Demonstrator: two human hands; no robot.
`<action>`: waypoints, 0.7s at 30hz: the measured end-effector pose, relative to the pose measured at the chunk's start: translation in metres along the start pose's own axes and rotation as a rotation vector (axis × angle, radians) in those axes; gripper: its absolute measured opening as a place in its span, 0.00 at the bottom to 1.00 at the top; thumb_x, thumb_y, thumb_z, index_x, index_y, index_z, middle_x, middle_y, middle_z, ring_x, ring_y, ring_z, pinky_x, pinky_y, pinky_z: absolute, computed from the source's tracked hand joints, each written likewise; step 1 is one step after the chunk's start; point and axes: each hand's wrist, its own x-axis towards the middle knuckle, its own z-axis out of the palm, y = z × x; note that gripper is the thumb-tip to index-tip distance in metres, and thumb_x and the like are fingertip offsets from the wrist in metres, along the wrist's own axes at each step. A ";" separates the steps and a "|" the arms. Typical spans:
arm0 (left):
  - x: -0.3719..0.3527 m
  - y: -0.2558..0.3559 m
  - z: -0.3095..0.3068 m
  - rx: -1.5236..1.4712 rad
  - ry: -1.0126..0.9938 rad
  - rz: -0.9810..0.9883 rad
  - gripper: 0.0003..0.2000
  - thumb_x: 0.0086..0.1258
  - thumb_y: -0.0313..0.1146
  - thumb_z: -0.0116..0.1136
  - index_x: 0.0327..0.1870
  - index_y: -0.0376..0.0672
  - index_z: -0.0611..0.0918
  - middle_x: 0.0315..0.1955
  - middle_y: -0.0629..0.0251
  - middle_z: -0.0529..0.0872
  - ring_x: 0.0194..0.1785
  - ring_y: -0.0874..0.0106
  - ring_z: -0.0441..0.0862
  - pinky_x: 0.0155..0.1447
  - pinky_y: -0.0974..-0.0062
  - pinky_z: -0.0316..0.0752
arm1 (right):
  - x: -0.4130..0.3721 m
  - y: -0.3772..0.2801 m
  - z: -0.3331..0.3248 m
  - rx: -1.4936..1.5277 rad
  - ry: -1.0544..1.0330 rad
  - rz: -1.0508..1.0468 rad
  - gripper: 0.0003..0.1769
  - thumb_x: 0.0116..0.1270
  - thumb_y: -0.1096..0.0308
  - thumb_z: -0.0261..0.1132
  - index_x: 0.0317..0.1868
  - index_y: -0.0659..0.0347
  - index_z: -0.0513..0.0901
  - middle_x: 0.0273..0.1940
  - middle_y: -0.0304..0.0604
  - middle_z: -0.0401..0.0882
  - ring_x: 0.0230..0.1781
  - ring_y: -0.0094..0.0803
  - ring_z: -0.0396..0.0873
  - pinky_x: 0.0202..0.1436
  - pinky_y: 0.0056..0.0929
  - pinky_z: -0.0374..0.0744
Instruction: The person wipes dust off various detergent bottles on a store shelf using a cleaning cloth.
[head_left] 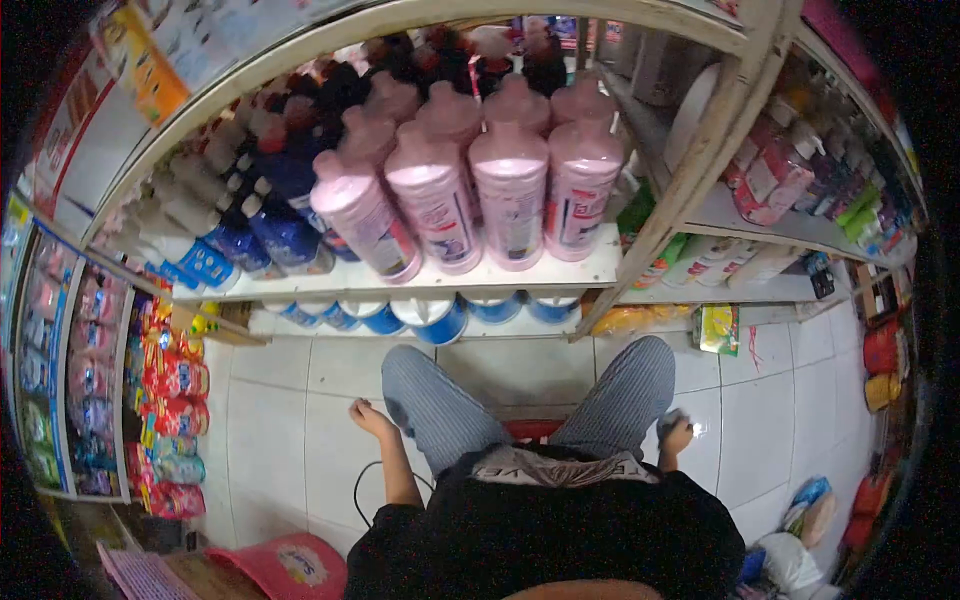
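My left hand (372,416) hangs beside my left knee over the tiled floor, its fingers curled in and nothing showing in them. By my right knee, my right hand (680,434) is closed around a small dark grey bunched cloth (669,422), partly hidden by the fingers. Ahead of my knees, pink bottles (508,190) stand upright in rows on a white shelf (480,284), apart from both hands. Left of them are dark blue bottles (285,235) on the same shelf.
Blue-and-white tubs (432,318) sit under the shelf. A wooden post (690,160) divides it from the right-hand shelves. Red packets (180,378) line the left side. A red tub (290,565) is behind at left, plastic bags (790,562) at right. A black cable loops near my left arm.
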 end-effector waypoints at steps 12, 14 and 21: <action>-0.141 0.286 0.205 -0.402 -1.029 1.168 0.12 0.47 0.22 0.47 0.35 0.34 0.69 0.34 0.58 0.71 0.41 0.67 0.67 0.48 0.76 0.58 | -0.143 -0.325 0.031 0.563 -0.338 -1.403 0.20 0.34 0.74 0.58 0.34 0.59 0.67 0.38 0.46 0.62 0.39 0.37 0.62 0.42 0.35 0.62; -0.158 0.323 0.235 -0.438 -1.157 1.108 0.12 0.48 0.25 0.46 0.36 0.35 0.70 0.34 0.56 0.72 0.41 0.65 0.67 0.47 0.75 0.59 | -0.155 -0.359 0.021 0.582 -0.363 -1.529 0.19 0.32 0.74 0.59 0.31 0.57 0.68 0.37 0.45 0.63 0.38 0.38 0.63 0.41 0.36 0.63; -0.179 0.370 0.343 0.361 -1.251 1.598 0.17 0.53 0.38 0.42 0.42 0.38 0.69 0.32 0.51 0.73 0.36 0.57 0.71 0.40 0.68 0.65 | -0.162 -0.414 0.004 0.490 -0.142 -1.800 0.14 0.34 0.71 0.59 0.28 0.55 0.70 0.35 0.39 0.67 0.31 0.37 0.68 0.35 0.37 0.65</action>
